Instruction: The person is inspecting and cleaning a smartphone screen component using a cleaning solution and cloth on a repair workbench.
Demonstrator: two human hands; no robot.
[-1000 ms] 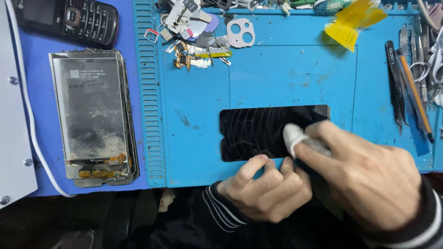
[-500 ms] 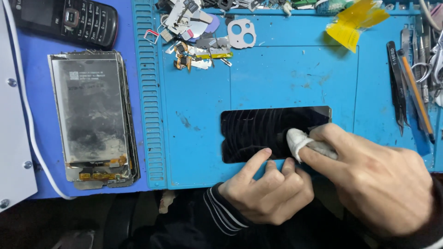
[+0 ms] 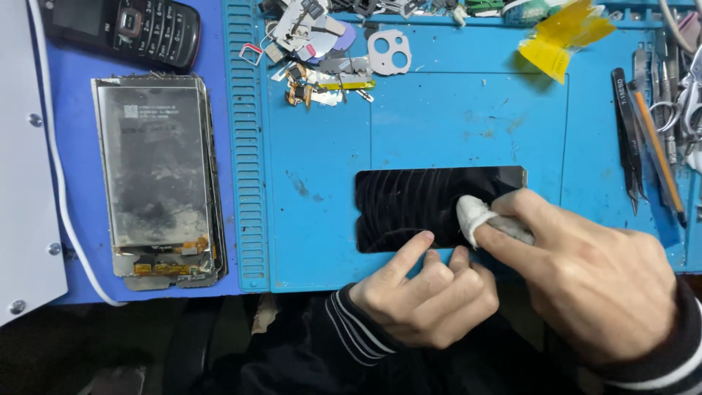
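A black phone screen panel (image 3: 417, 205) lies flat on the blue work mat (image 3: 439, 124), streaked with curved wipe marks. My right hand (image 3: 585, 278) pinches a small white cloth wad (image 3: 475, 216) and presses it onto the panel's right part. My left hand (image 3: 428, 292) rests at the panel's near edge, its index finger laid on the glass and holding it down.
A stripped phone display assembly (image 3: 157, 175) lies on the left, with a black keypad phone (image 3: 128, 25) above it. Small metal parts (image 3: 322, 44) and yellow tape (image 3: 563, 33) sit at the mat's far edge. Tweezers and tools (image 3: 651, 132) line the right side. A white cable (image 3: 58, 183) runs along the left.
The cloth wad in my right hand has slid a little along the panel, leaving fresh streaks. My left index finger has stretched further onto the glass.
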